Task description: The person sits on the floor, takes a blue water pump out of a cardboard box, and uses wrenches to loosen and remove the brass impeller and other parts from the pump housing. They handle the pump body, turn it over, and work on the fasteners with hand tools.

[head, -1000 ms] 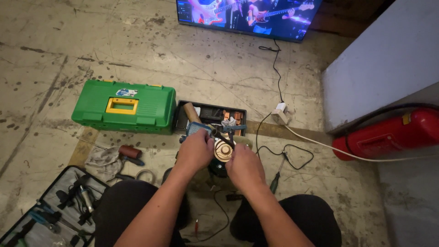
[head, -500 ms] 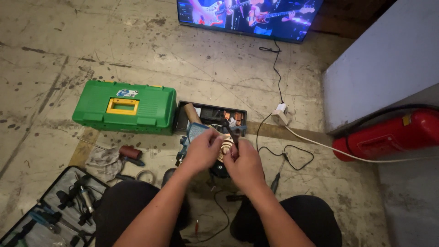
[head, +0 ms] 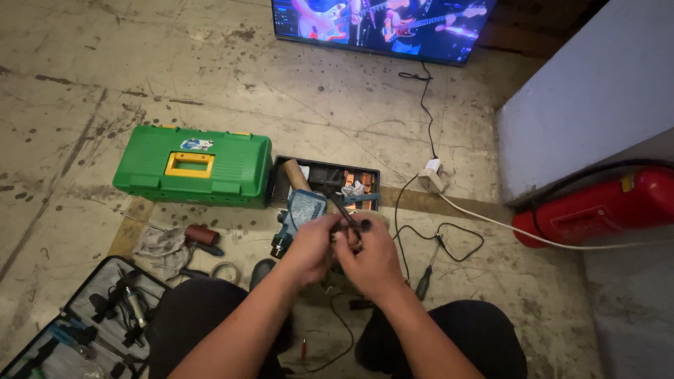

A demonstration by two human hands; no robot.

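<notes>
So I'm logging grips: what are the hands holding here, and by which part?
Both the left hand and right hand close together around a small dark part; which part of it they grip cannot be told.

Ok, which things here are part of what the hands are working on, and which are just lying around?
In hand:
left hand
right hand
small dark part between them
blue drill right beside them

Lying about:
green toolbox
black parts tray
red extinguisher
open tool case
rag
screen
</notes>
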